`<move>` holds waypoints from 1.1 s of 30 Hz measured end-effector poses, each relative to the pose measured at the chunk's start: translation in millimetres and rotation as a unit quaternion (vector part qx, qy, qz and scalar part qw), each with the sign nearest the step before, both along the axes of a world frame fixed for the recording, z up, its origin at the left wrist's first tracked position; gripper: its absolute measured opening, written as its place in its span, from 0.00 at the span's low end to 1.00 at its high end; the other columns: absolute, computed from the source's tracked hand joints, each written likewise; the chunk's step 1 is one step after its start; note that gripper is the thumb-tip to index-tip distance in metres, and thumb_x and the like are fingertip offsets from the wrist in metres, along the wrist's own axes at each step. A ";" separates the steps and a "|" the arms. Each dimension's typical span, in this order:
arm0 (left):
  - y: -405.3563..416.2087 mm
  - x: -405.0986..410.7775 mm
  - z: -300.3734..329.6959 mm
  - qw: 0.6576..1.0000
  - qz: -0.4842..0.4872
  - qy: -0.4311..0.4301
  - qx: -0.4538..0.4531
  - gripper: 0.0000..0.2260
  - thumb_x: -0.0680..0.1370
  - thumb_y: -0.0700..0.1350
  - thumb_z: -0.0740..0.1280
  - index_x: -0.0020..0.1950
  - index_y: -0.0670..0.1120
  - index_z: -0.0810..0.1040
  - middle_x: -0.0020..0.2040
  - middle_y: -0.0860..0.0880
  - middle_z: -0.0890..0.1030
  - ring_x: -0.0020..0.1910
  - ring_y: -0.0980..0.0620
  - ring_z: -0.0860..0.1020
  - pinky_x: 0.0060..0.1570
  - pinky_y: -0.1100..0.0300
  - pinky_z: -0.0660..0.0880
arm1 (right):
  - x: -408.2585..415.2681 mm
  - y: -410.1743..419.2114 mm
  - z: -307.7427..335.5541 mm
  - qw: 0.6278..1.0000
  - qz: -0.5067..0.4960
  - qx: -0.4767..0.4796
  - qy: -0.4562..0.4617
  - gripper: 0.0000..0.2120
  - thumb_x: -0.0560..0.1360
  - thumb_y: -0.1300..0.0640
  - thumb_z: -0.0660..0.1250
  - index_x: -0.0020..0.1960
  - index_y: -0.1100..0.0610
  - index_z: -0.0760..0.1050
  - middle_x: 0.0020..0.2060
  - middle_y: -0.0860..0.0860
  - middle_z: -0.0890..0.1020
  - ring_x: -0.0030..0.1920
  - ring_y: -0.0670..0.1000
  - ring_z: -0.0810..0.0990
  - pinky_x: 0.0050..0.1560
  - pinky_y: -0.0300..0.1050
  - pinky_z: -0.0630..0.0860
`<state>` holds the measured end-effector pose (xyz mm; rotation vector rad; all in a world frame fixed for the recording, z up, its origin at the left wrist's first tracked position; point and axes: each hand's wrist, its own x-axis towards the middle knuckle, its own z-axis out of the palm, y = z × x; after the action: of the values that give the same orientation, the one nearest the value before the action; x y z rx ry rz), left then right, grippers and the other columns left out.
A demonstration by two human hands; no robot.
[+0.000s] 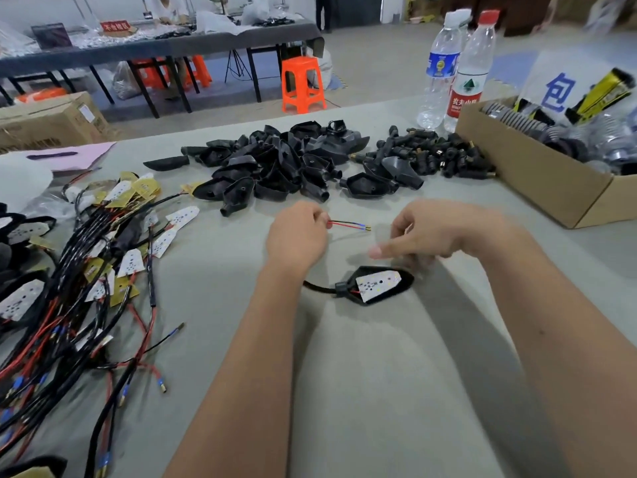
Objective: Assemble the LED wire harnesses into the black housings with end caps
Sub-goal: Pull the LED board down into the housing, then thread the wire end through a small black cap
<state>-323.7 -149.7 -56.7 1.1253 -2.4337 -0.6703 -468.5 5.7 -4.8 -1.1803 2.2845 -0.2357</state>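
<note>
A black housing [396, 286] with a white LED board [377, 283] inside lies on the grey table, between my forearms. Its black cable [319, 288] runs left and passes behind my left wrist. My left hand [296, 236] pinches the red and black wire ends [351, 225], whose blue and brass terminals point right. My right hand [431, 232] hovers just right of those tips with curled fingers, blurred; nothing shows in it. A pile of empty black housings [289, 163] lies beyond my hands. Black end caps [437, 153] are heaped to its right.
A tangle of LED wire harnesses [86, 270] covers the table's left side. A cardboard box [551, 181] of parts stands at the right, with two water bottles [458, 70] behind it. An orange stool [303, 84] and another table stand across the floor.
</note>
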 end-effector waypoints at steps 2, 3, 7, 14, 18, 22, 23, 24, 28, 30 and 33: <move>-4.2 -5.6 -1.5 1.000 0.013 -0.002 -0.021 0.11 0.84 0.48 0.61 0.50 0.49 0.83 0.41 0.51 0.79 0.47 0.46 0.78 0.44 0.55 0.68 | -16.8 -16.7 7.8 0.997 -0.039 -0.070 0.012 0.33 0.62 0.23 0.71 0.40 0.54 0.83 0.32 0.47 0.86 0.30 0.47 0.80 0.31 0.40 0.71; -6.4 -8.6 -3.0 0.999 0.017 0.001 -0.029 0.10 0.83 0.48 0.62 0.50 0.50 0.83 0.42 0.52 0.79 0.47 0.46 0.78 0.44 0.55 0.68 | -28.0 -30.5 8.4 0.989 -0.072 -0.128 0.034 0.29 0.68 0.28 0.72 0.39 0.55 0.83 0.33 0.49 0.87 0.31 0.48 0.81 0.32 0.42 0.73; -10.3 -17.6 -7.3 0.998 0.015 0.019 -0.053 0.07 0.81 0.52 0.65 0.48 0.54 0.81 0.44 0.55 0.81 0.48 0.49 0.78 0.43 0.56 0.69 | -65.4 -98.7 2.9 0.937 -0.119 -0.249 0.215 0.13 0.80 0.49 0.68 0.49 0.59 0.84 0.47 0.58 0.86 0.54 0.61 0.81 0.54 0.52 0.78; -9.3 -41.0 -15.1 0.988 -0.106 0.024 -0.106 0.19 0.81 0.48 0.68 0.73 0.54 0.75 0.65 0.48 0.76 0.64 0.44 0.70 0.65 0.46 0.70 | -95.7 -178.8 -17.1 0.971 0.002 -0.046 0.235 0.17 0.82 0.60 0.60 0.66 0.47 0.79 0.67 0.55 0.76 0.73 0.61 0.61 0.73 0.67 0.56; -8.2 -46.2 -19.8 0.987 -0.134 0.022 -0.085 0.16 0.80 0.42 0.69 0.68 0.51 0.79 0.61 0.49 0.77 0.61 0.45 0.73 0.62 0.47 0.71 | -92.9 -191.7 -24.2 0.964 -0.022 -0.074 0.254 0.17 0.76 0.66 0.63 0.61 0.52 0.81 0.62 0.56 0.79 0.69 0.62 0.69 0.74 0.68 0.54; -5.2 -44.6 -19.0 0.992 -0.110 0.048 -0.036 0.12 0.80 0.42 0.70 0.63 0.50 0.78 0.52 0.48 0.79 0.52 0.46 0.77 0.55 0.47 0.74 | -92.1 -180.5 -21.0 0.943 -0.018 -0.174 0.282 0.13 0.74 0.66 0.70 0.49 0.49 0.84 0.52 0.49 0.83 0.60 0.58 0.78 0.71 0.63 0.61; -4.1 -43.3 -19.1 0.992 -0.109 0.050 -0.027 0.10 0.80 0.42 0.70 0.61 0.50 0.78 0.49 0.49 0.80 0.50 0.46 0.78 0.54 0.47 0.75 | -90.4 -174.3 -20.3 0.931 -0.025 -0.221 0.288 0.14 0.74 0.67 0.69 0.49 0.49 0.83 0.51 0.50 0.82 0.58 0.58 0.78 0.68 0.60 0.65; -2.8 -41.4 -19.3 0.992 -0.111 0.055 -0.018 0.10 0.80 0.42 0.70 0.60 0.50 0.77 0.46 0.50 0.80 0.47 0.47 0.78 0.52 0.47 0.76 | -87.2 -167.7 -19.8 0.916 -0.039 -0.280 0.286 0.14 0.73 0.67 0.68 0.52 0.50 0.81 0.51 0.51 0.81 0.55 0.58 0.79 0.64 0.56 0.68; -0.2 -29.4 -16.7 0.990 -0.108 0.086 -0.005 0.08 0.80 0.41 0.69 0.58 0.49 0.77 0.39 0.56 0.77 0.42 0.50 0.76 0.50 0.49 0.76 | -54.5 -133.7 -18.4 0.848 -0.114 -0.500 0.130 0.23 0.73 0.65 0.74 0.65 0.54 0.75 0.49 0.52 0.81 0.48 0.54 0.80 0.55 0.49 0.76; 1.2 -21.2 -13.0 0.989 -0.088 0.113 0.020 0.07 0.81 0.40 0.68 0.57 0.49 0.79 0.39 0.56 0.75 0.42 0.50 0.75 0.48 0.51 0.75 | -35.9 -112.7 -21.0 0.810 -0.172 -0.559 0.043 0.19 0.73 0.63 0.75 0.63 0.56 0.78 0.48 0.53 0.83 0.47 0.53 0.82 0.56 0.49 0.79; 7.9 -1.4 -9.3 0.979 -0.058 0.178 0.080 0.08 0.80 0.36 0.67 0.50 0.48 0.83 0.36 0.55 0.76 0.37 0.51 0.76 0.42 0.56 0.74 | -3.5 -80.5 -33.5 0.750 -0.251 -0.608 -0.070 0.10 0.74 0.62 0.76 0.55 0.58 0.82 0.40 0.49 0.82 0.38 0.46 0.77 0.45 0.42 0.78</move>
<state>-325.1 -141.8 -66.0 0.8375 -2.1783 -1.0244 -472.0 -74.8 -38.2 -0.8850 2.1539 -2.1758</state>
